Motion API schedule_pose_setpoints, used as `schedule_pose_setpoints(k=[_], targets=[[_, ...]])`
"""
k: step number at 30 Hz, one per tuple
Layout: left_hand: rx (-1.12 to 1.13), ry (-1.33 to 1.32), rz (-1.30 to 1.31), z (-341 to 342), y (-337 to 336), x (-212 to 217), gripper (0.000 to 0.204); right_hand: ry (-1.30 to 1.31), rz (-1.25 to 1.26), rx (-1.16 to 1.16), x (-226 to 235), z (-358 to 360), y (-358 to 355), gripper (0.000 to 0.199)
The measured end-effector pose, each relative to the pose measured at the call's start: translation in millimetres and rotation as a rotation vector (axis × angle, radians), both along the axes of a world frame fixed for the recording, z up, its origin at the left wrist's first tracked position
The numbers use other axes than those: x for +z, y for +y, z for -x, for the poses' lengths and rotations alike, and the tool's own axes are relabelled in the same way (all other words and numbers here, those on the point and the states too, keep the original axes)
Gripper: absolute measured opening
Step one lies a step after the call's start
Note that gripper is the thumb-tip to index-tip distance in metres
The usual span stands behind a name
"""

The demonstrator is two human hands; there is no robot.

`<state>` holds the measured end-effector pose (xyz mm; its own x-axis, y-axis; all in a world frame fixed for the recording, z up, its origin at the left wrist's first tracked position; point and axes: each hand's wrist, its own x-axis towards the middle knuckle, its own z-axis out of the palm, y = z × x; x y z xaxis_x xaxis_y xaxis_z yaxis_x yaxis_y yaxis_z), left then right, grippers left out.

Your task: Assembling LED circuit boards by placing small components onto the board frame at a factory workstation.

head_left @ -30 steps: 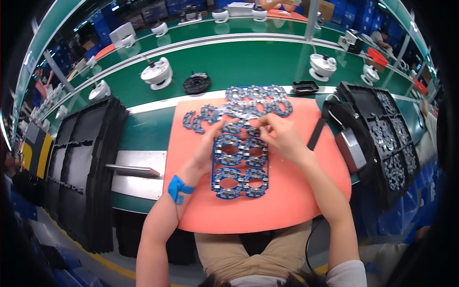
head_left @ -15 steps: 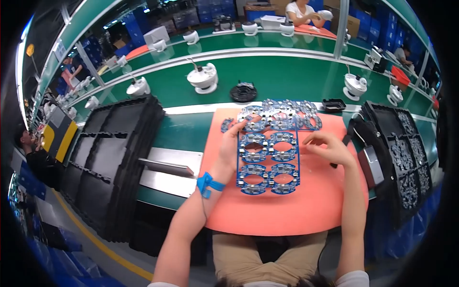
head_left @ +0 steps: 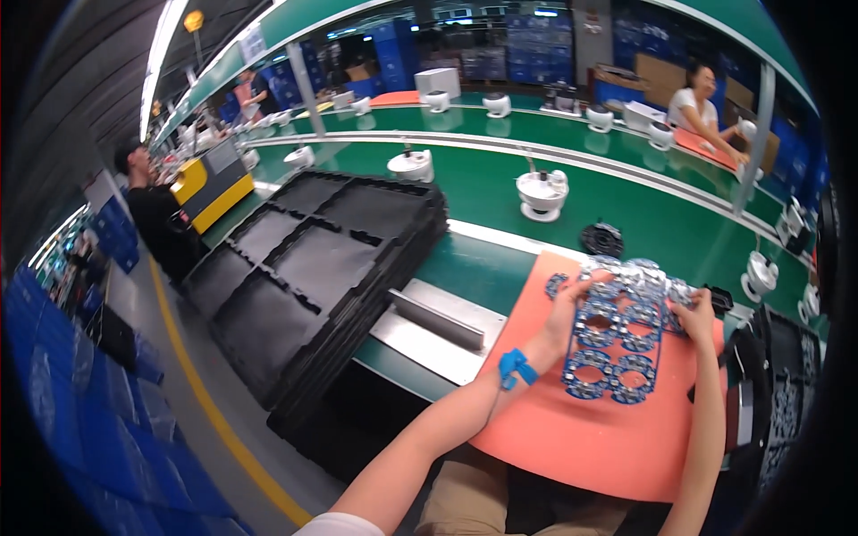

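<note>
My left hand [head_left: 565, 314] grips the upper left edge of a panel of joined ring-shaped circuit boards [head_left: 618, 329], held tilted above an orange mat [head_left: 572, 456]. A blue strap [head_left: 516, 368] goes round my left wrist. At the panel's upper right, my right hand [head_left: 697, 320] has its fingers closed on a circuit board [head_left: 677, 291] by the far edge of the mat. Its fingertips are partly hidden. More boards lie behind the panel's top, and a small loose board piece [head_left: 556, 285] rests left of it.
Stacked black trays [head_left: 286, 259] stand to the left, beside a metal plate with a raised bar [head_left: 438, 322]. Beyond the mat are a round black part [head_left: 603, 239] and a white rounded housing [head_left: 542, 195]. Black trays holding boards [head_left: 786, 384] stand at right. Other people work farther off.
The view has swung left, so the bench appears farther right. My right hand, earlier open and apart from the boards, has reached forward and closed at the boards by the panel's upper right.
</note>
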<state>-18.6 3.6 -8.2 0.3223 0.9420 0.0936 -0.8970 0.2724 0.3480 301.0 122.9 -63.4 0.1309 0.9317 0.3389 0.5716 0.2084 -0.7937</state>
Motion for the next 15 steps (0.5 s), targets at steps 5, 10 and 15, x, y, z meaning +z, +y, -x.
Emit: schedule_pose_setpoints(k=[5,10,15], targets=[[-0.132,0.009,-0.149,-5,5,1,0.039,0.494,-0.019,-0.198,-12,-51,23,0.052],[-0.211,0.015,-0.146,-5,-5,8,0.04,0.924,0.239,0.322,21,-64,11,0.024],[-0.287,0.031,-0.138,-5,-14,20,0.044,0.881,0.034,0.287,61,-63,20,0.034]])
